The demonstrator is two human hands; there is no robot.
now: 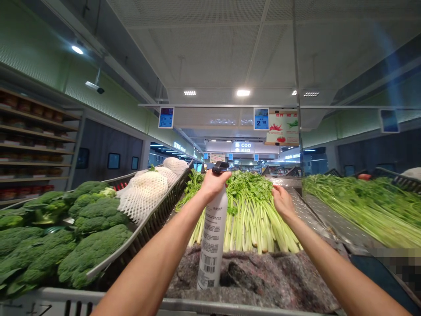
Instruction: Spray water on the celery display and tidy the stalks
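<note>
My left hand [213, 184] is closed round the neck of a tall white spray bottle [212, 245] with a black top and printed text. The bottle stands nearly upright in front of a bed of celery [253, 215]. At the right edge of the celery, my right hand [283, 201] is at the leafy part, its fingers partly stretched and holding nothing I can see. Whether its fingertips touch the leaves is hard to tell. A grey felt-like cloth [269, 276] lies bunched below the stalk ends, around the bottle's base.
On the left are broccoli heads [95, 215] and white net-wrapped vegetables [148, 193], bounded by a dark slatted divider [158, 197]. A mirror panel [362, 175] on the right reflects the celery. Price signs [261, 119] hang overhead. A grey rail [184, 306] runs along the front.
</note>
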